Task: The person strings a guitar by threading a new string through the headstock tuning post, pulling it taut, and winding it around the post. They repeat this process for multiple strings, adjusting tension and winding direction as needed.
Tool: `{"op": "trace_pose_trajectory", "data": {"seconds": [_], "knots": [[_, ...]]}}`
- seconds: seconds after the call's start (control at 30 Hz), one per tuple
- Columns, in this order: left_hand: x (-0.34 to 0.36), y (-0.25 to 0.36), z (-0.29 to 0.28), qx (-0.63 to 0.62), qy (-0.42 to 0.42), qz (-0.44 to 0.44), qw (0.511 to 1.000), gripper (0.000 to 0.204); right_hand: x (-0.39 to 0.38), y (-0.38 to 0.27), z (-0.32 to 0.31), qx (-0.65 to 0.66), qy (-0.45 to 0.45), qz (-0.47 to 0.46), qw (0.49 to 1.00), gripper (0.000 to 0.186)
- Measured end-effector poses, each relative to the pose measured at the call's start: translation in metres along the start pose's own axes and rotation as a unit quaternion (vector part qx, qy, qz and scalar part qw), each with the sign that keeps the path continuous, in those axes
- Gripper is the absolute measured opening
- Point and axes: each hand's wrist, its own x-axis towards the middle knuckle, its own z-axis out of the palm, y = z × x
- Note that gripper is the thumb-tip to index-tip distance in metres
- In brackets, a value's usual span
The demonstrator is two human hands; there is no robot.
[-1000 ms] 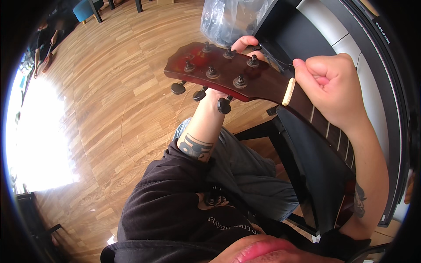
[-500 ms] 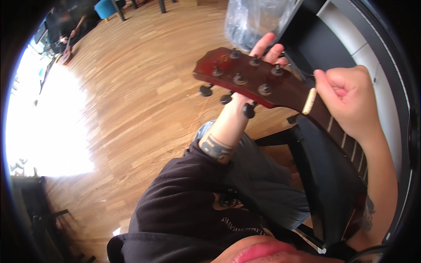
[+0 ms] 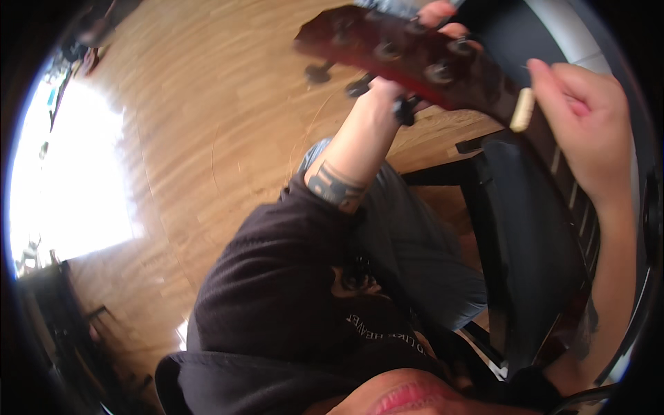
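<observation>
A dark red guitar headstock (image 3: 387,52) with black tuning pegs (image 3: 357,86) tilts across the top, its neck running down to the right. At the neck's top sits a pale nut (image 3: 523,111); no strings show over the frets. My left hand (image 3: 439,15) reaches behind the headstock, its fingers bent round the far edge, the rest hidden. Beside the nut, my right hand (image 3: 588,114) is closed in a pinch, with a faint, thin string (image 3: 526,66) at its fingertips.
A black padded seat (image 3: 529,207) stands under the neck. Thin curved strands (image 3: 315,117) lie on the wooden floor (image 3: 207,138). Dark furniture (image 3: 66,332) is at lower left, and a dark cabinet with a pale edge (image 3: 564,28) borders the upper right.
The headstock and both hands sit higher in the picture, and the view has shifted. My left fingers, stretched out before, now curl closer to the headstock edge. My right hand keeps its pinch.
</observation>
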Motion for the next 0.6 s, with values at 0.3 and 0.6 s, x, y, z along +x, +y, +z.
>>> {"op": "trace_pose_trajectory", "data": {"seconds": [0.3,0.6], "knots": [[-0.003,0.0,0.017,0.145,0.06,0.004,0.988,0.03,-0.004,0.003,-0.002,0.004,-0.058,0.061,0.996,0.047],[0.005,-0.023,-0.01,-0.164,-0.146,-0.025,0.975,0.065,0.002,-0.006,0.0,0.03,-0.025,0.044,0.998,0.043]]}}
